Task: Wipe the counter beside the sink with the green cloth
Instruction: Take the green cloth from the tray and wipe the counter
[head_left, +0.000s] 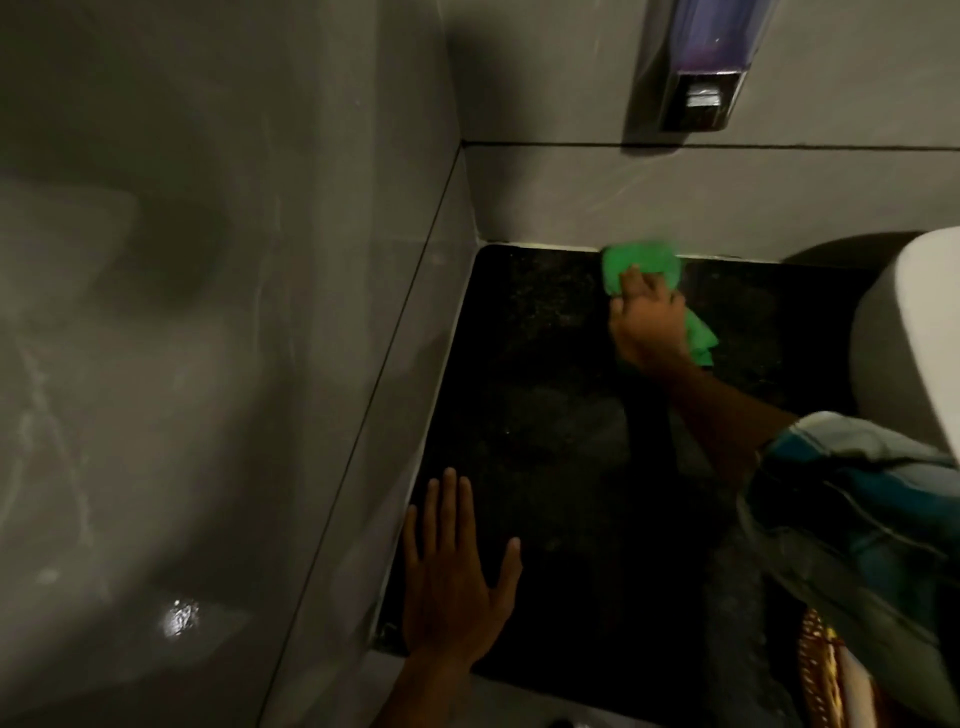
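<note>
Green cloth (642, 263) gripped by right hand (649, 327), left hand (452, 577) flat on counter (561, 415)

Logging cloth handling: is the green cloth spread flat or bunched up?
Bunched: the green cloth bulges crumpled around the right hand on the counter.

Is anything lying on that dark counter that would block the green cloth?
Nothing loose shows. The right hand presses the cloth at the back edge; only the left hand rests flat on the counter, at its near left corner.
</note>
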